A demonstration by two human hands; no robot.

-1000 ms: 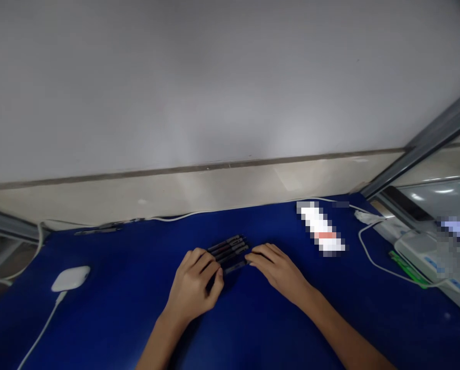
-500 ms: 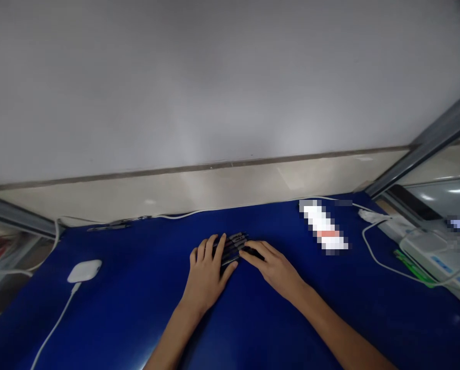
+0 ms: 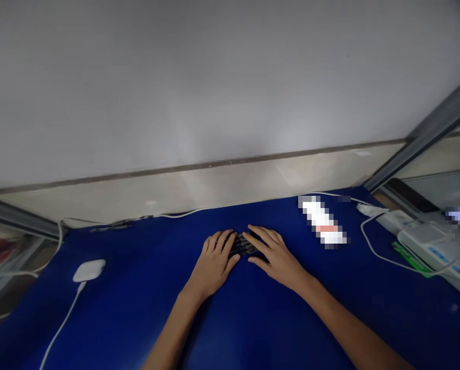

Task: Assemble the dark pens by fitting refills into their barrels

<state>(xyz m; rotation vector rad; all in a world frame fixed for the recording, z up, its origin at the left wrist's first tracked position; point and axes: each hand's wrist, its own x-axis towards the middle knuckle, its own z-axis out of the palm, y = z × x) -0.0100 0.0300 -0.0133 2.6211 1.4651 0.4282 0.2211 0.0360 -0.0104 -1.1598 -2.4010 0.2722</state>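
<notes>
Several dark pens (image 3: 244, 244) lie side by side on the blue tabletop (image 3: 230, 318), partly covered by both hands. My left hand (image 3: 214, 257) rests over their left ends, its fingers apart and its thumb along the near side. Over the right ends lies my right hand (image 3: 275, 254), its fingers spread and the thumb pointing in toward the pens. Neither hand is closed round a pen. The far ends of the pens are hidden under the fingers.
A white earphone case (image 3: 89, 270) on a cable lies at the left. More pens (image 3: 116, 225) are by the wall. At the right are a blurred-out phone-like object (image 3: 322, 222), a green item (image 3: 411, 259), a power strip (image 3: 438, 254) and white cables.
My right hand has opened from a pinch near the pens and spread over their right ends. My left hand has moved slightly right, and the pens sit a little further right.
</notes>
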